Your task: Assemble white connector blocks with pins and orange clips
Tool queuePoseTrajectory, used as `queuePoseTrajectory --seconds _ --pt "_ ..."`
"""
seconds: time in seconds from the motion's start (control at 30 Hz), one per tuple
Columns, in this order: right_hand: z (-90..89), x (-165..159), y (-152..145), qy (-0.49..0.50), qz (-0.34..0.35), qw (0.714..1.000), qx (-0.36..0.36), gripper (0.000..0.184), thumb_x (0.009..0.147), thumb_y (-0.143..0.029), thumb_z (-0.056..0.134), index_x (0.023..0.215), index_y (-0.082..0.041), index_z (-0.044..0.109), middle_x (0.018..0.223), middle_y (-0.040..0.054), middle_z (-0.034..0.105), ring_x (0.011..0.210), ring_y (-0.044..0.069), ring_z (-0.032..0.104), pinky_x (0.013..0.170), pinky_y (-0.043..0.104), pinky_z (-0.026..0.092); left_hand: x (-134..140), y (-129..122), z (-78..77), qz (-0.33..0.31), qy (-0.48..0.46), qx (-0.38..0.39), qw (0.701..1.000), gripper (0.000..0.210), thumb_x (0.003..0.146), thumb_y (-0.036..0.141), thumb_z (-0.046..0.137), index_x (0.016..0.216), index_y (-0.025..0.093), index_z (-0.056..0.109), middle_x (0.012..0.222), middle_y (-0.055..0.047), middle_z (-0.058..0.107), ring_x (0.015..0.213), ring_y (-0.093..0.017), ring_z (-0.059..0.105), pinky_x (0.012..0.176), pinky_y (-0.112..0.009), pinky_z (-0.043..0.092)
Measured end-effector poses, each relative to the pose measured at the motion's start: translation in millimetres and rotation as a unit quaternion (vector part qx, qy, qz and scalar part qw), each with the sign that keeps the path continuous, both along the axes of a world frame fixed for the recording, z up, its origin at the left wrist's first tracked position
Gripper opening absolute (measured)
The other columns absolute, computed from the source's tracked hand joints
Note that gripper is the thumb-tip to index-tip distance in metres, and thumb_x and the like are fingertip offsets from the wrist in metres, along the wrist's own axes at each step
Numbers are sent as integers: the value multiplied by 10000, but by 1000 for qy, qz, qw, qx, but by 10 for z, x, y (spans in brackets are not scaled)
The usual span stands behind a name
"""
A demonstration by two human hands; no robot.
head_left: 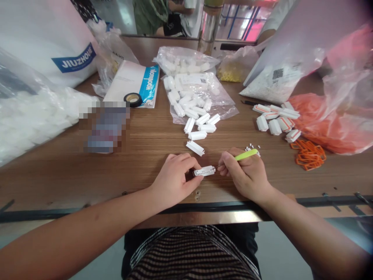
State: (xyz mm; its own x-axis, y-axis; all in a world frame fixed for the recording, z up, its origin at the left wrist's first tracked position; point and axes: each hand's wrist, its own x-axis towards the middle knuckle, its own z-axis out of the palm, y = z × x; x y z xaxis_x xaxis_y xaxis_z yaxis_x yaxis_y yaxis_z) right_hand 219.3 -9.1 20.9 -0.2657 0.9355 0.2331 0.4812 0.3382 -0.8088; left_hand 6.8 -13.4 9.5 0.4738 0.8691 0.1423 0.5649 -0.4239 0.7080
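Observation:
Near the table's front edge, my left hand [177, 177] pinches one end of a white plastic connector housing [206, 170], which has rows of small holes facing up. My right hand [246, 173] is closed around a pair of tweezers [246, 154] with yellow-green handles. Their thin dark tip reaches the housing's right end; whether it grips anything is too small to tell. Just beyond my right hand lie several tiny white pieces [252, 147], partly hidden by the tweezers. Several more white housings [195, 147] lie loose ahead of my hands, spilling from a clear plastic bag [224, 103].
At right are white housings with orange seals [287, 124], loose orange seal rings [310, 155] and an orange-filled bag [329, 128]. A bag of tiny white pieces [279, 83] stands behind. Left are a notebook [125, 81], black tape roll [133, 100], pixelated object [106, 128] and large bag [37, 116].

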Motion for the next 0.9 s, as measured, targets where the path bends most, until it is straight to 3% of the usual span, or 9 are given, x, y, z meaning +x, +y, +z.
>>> queuePoseTrajectory --seconds 0.17,0.4,0.5,0.67,0.9 --pt "28 -19 -12 -79 31 995 52 352 988 -310 441 680 -205 576 596 6 577 553 120 544 539 290 448 -16 2 -2 1 1 3 1000 45 852 217 652 844 212 607 823 15 628 806 -175 580 802 -376 369" --pt "-39 37 -41 32 -2 997 65 314 973 -253 477 698 -195 617 646 11 617 547 110 573 517 282 466 -13 2 -2 1 0 -1 1000 44 848 208 655 845 214 611 831 19 637 809 -174 586 808 -377 365" --pt "-17 34 -44 62 -28 997 44 342 980 -261 470 685 -188 626 640 13 626 521 102 582 484 268 471 -9 5 -8 3 -2 -2 1000 57 840 203 668 844 213 612 847 23 636 829 -173 588 811 -375 364" --pt "-24 27 -19 80 -12 997 -12 361 981 -277 478 670 -175 630 618 2 617 498 85 576 455 235 460 -20 4 -19 3 2 -3 1000 47 848 209 663 848 212 616 812 28 615 799 -166 577 805 -375 364" --pt "-32 16 -3 94 -17 995 -38 371 982 -295 485 666 -168 631 614 0 609 484 75 571 441 216 457 -15 -8 0 -2 4 -7 1000 45 847 208 660 843 214 616 815 20 626 802 -175 581 802 -381 368"
